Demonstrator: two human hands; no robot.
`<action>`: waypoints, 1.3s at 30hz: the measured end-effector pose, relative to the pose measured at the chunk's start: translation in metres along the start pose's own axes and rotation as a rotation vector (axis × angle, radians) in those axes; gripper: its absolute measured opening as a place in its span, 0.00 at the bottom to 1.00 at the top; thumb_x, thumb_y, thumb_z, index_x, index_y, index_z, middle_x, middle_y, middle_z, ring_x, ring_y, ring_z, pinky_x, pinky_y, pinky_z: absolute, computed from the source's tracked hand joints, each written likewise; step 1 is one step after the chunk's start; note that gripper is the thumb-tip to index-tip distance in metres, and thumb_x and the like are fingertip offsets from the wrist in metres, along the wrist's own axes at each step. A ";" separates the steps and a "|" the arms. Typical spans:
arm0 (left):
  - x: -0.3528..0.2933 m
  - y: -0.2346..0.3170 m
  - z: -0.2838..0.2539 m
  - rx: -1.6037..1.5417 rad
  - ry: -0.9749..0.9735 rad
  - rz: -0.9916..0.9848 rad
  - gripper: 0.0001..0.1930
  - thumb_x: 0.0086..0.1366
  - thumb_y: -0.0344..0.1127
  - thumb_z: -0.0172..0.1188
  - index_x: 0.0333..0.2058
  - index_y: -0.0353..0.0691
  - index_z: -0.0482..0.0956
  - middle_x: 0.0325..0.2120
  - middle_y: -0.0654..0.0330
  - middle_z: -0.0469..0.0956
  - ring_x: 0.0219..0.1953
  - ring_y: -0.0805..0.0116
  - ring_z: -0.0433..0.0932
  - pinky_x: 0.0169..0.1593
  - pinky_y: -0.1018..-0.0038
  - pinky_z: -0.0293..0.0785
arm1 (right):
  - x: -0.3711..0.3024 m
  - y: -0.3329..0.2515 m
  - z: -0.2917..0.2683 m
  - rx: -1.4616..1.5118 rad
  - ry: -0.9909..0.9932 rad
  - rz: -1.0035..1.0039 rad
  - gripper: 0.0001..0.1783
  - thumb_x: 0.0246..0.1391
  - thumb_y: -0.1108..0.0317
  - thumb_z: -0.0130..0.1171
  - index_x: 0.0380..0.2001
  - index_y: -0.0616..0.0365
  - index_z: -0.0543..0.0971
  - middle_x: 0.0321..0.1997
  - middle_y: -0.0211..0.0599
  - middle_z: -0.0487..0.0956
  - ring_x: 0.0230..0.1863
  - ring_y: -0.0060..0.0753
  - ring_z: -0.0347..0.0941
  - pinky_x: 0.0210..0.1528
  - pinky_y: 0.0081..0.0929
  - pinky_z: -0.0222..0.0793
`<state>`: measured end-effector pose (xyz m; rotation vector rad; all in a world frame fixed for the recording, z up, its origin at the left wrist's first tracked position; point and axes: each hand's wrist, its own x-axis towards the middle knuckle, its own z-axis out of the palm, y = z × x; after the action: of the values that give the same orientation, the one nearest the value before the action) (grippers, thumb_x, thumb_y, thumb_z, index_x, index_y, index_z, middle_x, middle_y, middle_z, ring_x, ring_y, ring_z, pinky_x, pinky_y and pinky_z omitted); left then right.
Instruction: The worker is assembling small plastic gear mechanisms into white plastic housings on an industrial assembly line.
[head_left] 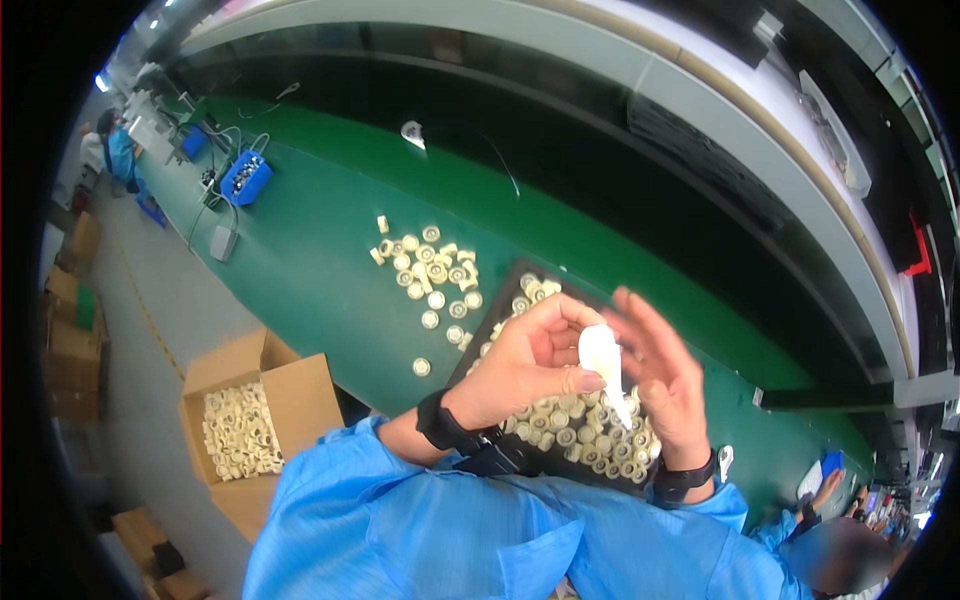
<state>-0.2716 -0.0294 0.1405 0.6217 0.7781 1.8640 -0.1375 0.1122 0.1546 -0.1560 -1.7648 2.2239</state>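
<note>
My left hand (520,362) pinches a white teardrop-shaped plastic piece (599,350) between thumb and fingers, its narrow end pointing down toward me. Close on its right, my right hand (668,385) is raised with fingers apart and slightly blurred; I see nothing held in it. Below both hands lies a dark tray (484,332) filled with many round cream-coloured caps (567,436). Loose caps of the same kind (437,271) are scattered on the green table (330,270) to the left of the tray.
An open cardboard box (306,402) full of cream parts stands at the lower left. Farther up the table are a blue bin (250,186) of small parts and a white piece (412,133). A shelf edge (700,85) runs overhead. Other people work at far left and lower right.
</note>
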 end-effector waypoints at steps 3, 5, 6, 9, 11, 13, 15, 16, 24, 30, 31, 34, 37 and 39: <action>0.002 -0.001 -0.003 0.100 0.112 -0.071 0.22 0.55 0.22 0.65 0.48 0.38 0.68 0.49 0.55 0.74 0.52 0.70 0.74 0.52 0.74 0.74 | 0.006 0.019 -0.003 -0.351 -0.146 0.009 0.46 0.55 0.60 0.62 0.69 0.62 0.48 0.69 0.46 0.56 0.64 0.41 0.62 0.63 0.38 0.61; 0.005 -0.010 -0.015 0.250 0.111 0.058 0.26 0.56 0.24 0.65 0.53 0.37 0.66 0.53 0.55 0.71 0.53 0.68 0.72 0.55 0.71 0.71 | 0.018 0.011 0.001 -0.119 0.037 0.296 0.36 0.55 0.73 0.58 0.66 0.62 0.57 0.58 0.36 0.70 0.48 0.26 0.73 0.53 0.26 0.69; 0.005 -0.009 -0.018 0.397 0.177 0.125 0.29 0.57 0.26 0.65 0.56 0.38 0.64 0.54 0.55 0.70 0.54 0.67 0.71 0.56 0.70 0.70 | 0.026 0.003 -0.007 -0.204 0.073 0.250 0.35 0.54 0.74 0.59 0.64 0.62 0.60 0.56 0.36 0.72 0.49 0.26 0.72 0.53 0.26 0.69; 0.007 -0.001 -0.039 0.338 0.289 0.152 0.27 0.64 0.29 0.58 0.60 0.39 0.62 0.55 0.56 0.69 0.53 0.65 0.73 0.56 0.69 0.69 | 0.046 -0.041 -0.037 -0.744 0.174 -0.160 0.35 0.45 0.79 0.62 0.60 0.62 0.67 0.55 0.40 0.75 0.54 0.27 0.71 0.56 0.28 0.68; -0.003 0.011 -0.067 0.342 0.382 0.056 0.20 0.66 0.29 0.55 0.56 0.38 0.66 0.50 0.56 0.74 0.46 0.67 0.77 0.53 0.71 0.71 | 0.062 -0.075 -0.052 -1.441 0.242 -0.289 0.37 0.41 0.78 0.62 0.60 0.53 0.70 0.47 0.43 0.77 0.45 0.41 0.76 0.45 0.31 0.74; -0.006 0.014 -0.101 0.431 0.481 0.048 0.16 0.67 0.32 0.56 0.52 0.37 0.70 0.43 0.57 0.78 0.41 0.68 0.79 0.48 0.73 0.73 | 0.091 -0.072 -0.075 -1.867 0.270 -0.245 0.35 0.43 0.73 0.63 0.59 0.50 0.70 0.38 0.40 0.76 0.38 0.45 0.73 0.36 0.36 0.72; -0.003 0.022 -0.125 0.434 0.531 0.057 0.15 0.67 0.33 0.56 0.49 0.35 0.71 0.41 0.57 0.78 0.41 0.69 0.79 0.46 0.74 0.73 | 0.122 -0.036 -0.133 -1.990 0.199 -0.377 0.34 0.45 0.70 0.64 0.59 0.50 0.70 0.33 0.39 0.74 0.35 0.44 0.71 0.34 0.38 0.71; 0.000 0.029 -0.136 0.448 0.566 0.022 0.15 0.67 0.34 0.56 0.49 0.35 0.71 0.41 0.57 0.78 0.40 0.69 0.79 0.46 0.75 0.73 | 0.138 -0.012 -0.163 -2.005 0.150 -0.260 0.34 0.44 0.69 0.65 0.58 0.50 0.69 0.36 0.40 0.75 0.38 0.45 0.71 0.38 0.39 0.71; 0.066 0.068 -0.260 0.851 0.704 0.037 0.19 0.63 0.34 0.60 0.49 0.32 0.69 0.38 0.60 0.74 0.37 0.71 0.77 0.42 0.76 0.75 | 0.142 0.154 -0.257 -1.827 0.018 0.151 0.34 0.48 0.61 0.64 0.60 0.49 0.67 0.44 0.44 0.73 0.47 0.50 0.70 0.48 0.43 0.69; 0.194 0.089 -0.363 1.511 1.088 -0.083 0.31 0.53 0.46 0.64 0.49 0.28 0.69 0.48 0.37 0.71 0.51 0.43 0.73 0.52 0.58 0.71 | 0.131 0.157 -0.232 -1.875 0.157 0.186 0.37 0.46 0.64 0.66 0.60 0.54 0.65 0.50 0.47 0.71 0.54 0.53 0.66 0.57 0.42 0.64; 0.216 0.085 -0.364 1.529 1.114 -0.195 0.34 0.52 0.50 0.65 0.51 0.31 0.69 0.48 0.39 0.70 0.51 0.43 0.73 0.52 0.58 0.72 | 0.129 0.149 -0.224 -1.753 0.149 0.077 0.38 0.45 0.66 0.67 0.60 0.55 0.65 0.53 0.48 0.71 0.55 0.53 0.65 0.58 0.43 0.63; 0.262 0.067 -0.381 1.643 1.110 -0.360 0.36 0.50 0.58 0.66 0.50 0.37 0.71 0.50 0.42 0.70 0.50 0.45 0.74 0.51 0.58 0.73 | 0.128 0.127 -0.168 -1.508 0.098 0.024 0.32 0.46 0.72 0.64 0.58 0.57 0.68 0.56 0.49 0.71 0.57 0.52 0.65 0.59 0.42 0.63; 0.287 0.041 -0.400 1.814 1.069 -0.452 0.27 0.52 0.53 0.64 0.46 0.42 0.75 0.48 0.44 0.70 0.47 0.46 0.77 0.49 0.59 0.76 | 0.123 0.113 -0.114 -1.261 0.058 0.048 0.24 0.49 0.74 0.61 0.53 0.58 0.74 0.52 0.48 0.74 0.54 0.50 0.70 0.56 0.40 0.66; 0.287 0.033 -0.398 1.787 1.068 -0.391 0.22 0.53 0.49 0.63 0.42 0.41 0.77 0.50 0.44 0.69 0.48 0.48 0.77 0.48 0.60 0.77 | 0.123 0.118 -0.093 -1.189 0.034 -0.004 0.19 0.50 0.75 0.60 0.49 0.58 0.77 0.47 0.46 0.77 0.48 0.49 0.72 0.53 0.38 0.69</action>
<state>-0.6837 0.1286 -0.0760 0.3006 3.0100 0.5338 -0.2484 0.2114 0.0305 -0.4117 -2.7701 0.8721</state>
